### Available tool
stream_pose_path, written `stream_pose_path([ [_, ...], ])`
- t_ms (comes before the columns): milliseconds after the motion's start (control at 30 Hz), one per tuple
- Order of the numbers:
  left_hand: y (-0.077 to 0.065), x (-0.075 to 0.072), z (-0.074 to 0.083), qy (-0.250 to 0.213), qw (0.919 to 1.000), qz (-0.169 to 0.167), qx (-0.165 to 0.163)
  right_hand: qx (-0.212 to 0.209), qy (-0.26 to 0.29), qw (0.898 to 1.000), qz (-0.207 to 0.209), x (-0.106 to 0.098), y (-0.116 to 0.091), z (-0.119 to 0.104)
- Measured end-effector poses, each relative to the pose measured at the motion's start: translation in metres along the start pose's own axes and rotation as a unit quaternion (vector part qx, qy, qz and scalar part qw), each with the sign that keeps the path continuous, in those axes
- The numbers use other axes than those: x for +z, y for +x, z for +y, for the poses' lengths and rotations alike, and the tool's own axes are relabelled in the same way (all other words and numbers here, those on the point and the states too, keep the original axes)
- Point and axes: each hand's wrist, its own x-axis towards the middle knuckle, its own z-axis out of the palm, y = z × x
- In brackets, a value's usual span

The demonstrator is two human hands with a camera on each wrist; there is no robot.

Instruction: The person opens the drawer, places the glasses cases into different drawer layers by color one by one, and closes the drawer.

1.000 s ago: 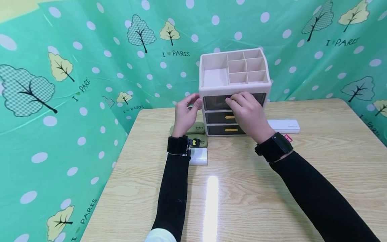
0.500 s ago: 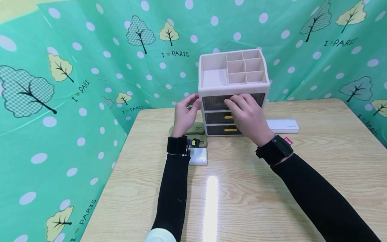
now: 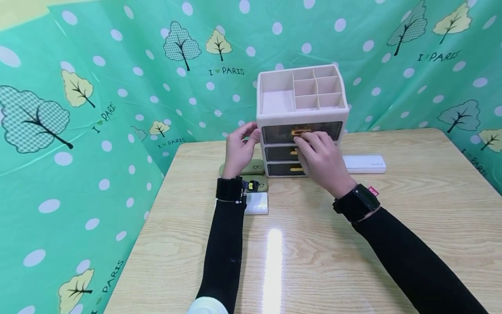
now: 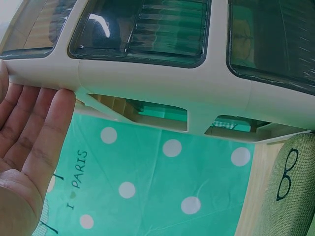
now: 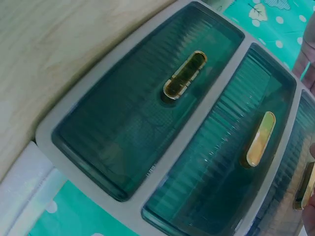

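A white desktop organizer [image 3: 303,117] with three dark see-through drawers stands at the back of the table. All its drawers look closed. My left hand [image 3: 240,148] lies against its left side; in the left wrist view the straight fingers [image 4: 49,123] touch the pale frame. My right hand [image 3: 323,163] is in front of the upper drawers, its fingers loosely bent just below the gold top handle [image 3: 300,131]. In the right wrist view, its fingertips [image 5: 310,216] show beside that handle at the right edge, and whether they touch it is unclear.
Two green glasses cases [image 3: 255,183] and a white flat object [image 3: 256,203] lie left of the organizer, partly behind my left arm. A white oblong box [image 3: 364,164] and a small red tag [image 3: 373,191] are on the right. Green patterned cloth [image 3: 219,96] hangs behind.
My right hand has moved slightly down from the top drawer's handle, which its fingers covered before and which now shows. The left hand stays against the organizer.
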Motion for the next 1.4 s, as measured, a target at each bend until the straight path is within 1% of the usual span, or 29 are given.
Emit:
stream_pose_path([
  [67, 0.0, 0.0, -0.001, -0.001, 1.0, 0.0, -0.001, 0.003, 0.001, 1.0, -0.003, 0.001, -0.003, -0.001],
  [233, -0.001, -0.001, -0.002, -0.002, 1.0, 0.002, 0.0, 0.008, -0.005, 1.0, -0.028, 0.005, -0.01, -0.004],
  [500, -0.001, -0.001, -0.002, -0.001, 1.0, 0.0, 0.001, 0.01, -0.005, 0.999, -0.048, 0.014, -0.022, -0.005],
  [633, -0.001, -0.001, -0.001, 0.004, 1.0, 0.001, -0.002, 0.015, -0.003, 0.998, -0.06, 0.017, -0.025, -0.006],
  [867, 0.0, -0.001, 0.0, 0.006, 1.0, -0.001, 0.005, 0.024, 0.005, 0.997, -0.072, 0.024, -0.029, -0.008],
  [1167, 0.0, 0.0, 0.003, 0.002, 1.0, -0.002, 0.002, 0.034, 0.009, 0.997, -0.07, 0.031, -0.032, -0.005],
  [1400, 0.0, 0.0, 0.001, 0.0, 1.0, -0.002, 0.0, 0.037, -0.016, 0.997, -0.059, 0.033, -0.029, -0.006],
])
